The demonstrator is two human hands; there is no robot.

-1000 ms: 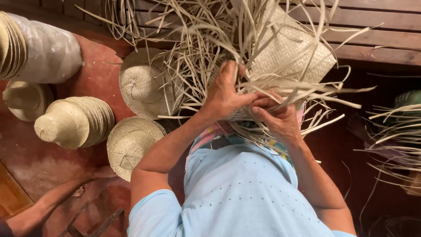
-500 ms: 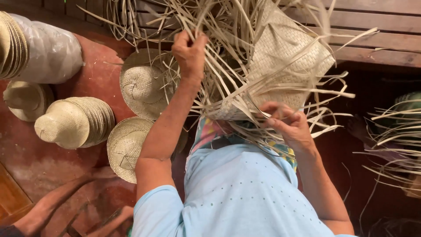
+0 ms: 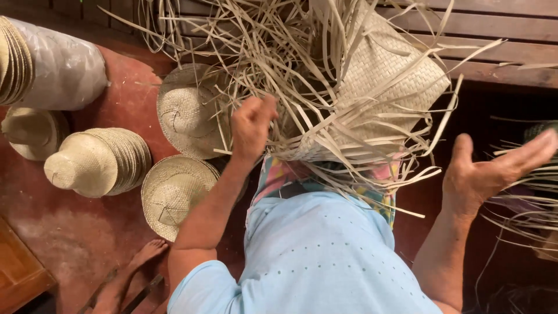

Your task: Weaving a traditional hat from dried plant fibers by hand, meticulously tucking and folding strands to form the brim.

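A half-woven straw hat (image 3: 383, 87) rests on my lap, with long loose straw strips (image 3: 273, 52) fanning out from its edge on all sides. My left hand (image 3: 251, 123) is closed around a few of these strips at the left side of the weave. Out to the right of the hat, my right hand (image 3: 494, 171) is held apart from it, palm up, fingers spread, with nothing in it. My pale blue shirt (image 3: 314, 256) fills the lower middle.
Finished straw hats lie on the red floor at left: one flat (image 3: 186, 110), another flat (image 3: 171, 195), and a nested stack (image 3: 96, 163). A plastic-wrapped bundle (image 3: 58, 67) lies top left. Wooden slats (image 3: 500, 35) run along the top. A bare foot (image 3: 133, 270) shows bottom left.
My left hand went up to the far strips, then came back down to the weave's left side. My right hand let go of the hat edge and swung out to the right, open.
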